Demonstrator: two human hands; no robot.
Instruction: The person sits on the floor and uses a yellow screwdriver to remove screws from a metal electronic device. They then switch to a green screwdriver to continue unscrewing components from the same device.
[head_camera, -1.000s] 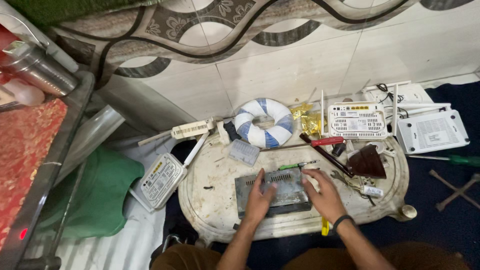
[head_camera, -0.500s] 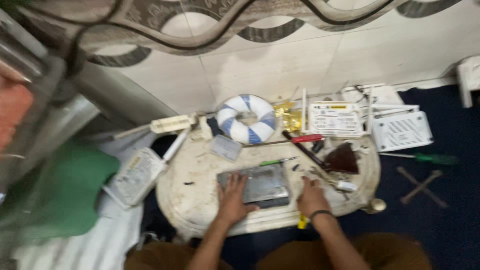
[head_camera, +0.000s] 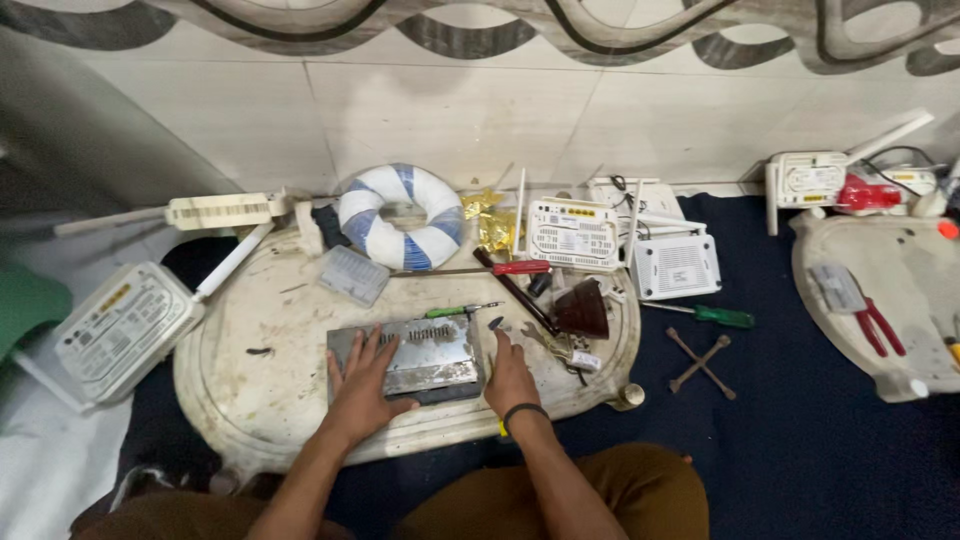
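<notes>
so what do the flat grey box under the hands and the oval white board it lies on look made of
The flat grey box looks like bare sheet metal: dull silvery sheen, a bright glare streak, a row of small slots along its far edge. The oval white board looks like painted or laminated wood, perhaps plastic; its matte surface is scuffed and stained. The left hand lies flat on the box, and the right hand rests at its right edge.

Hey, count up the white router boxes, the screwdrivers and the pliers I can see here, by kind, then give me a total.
White router boxes: 5, at far left, back left, centre, beside it, far right.
Screwdrivers: 3, green-handled by the metal box, red-handled, green-handled on the dark mat.
Pliers: 1, red-handled.
Total: 9
</notes>
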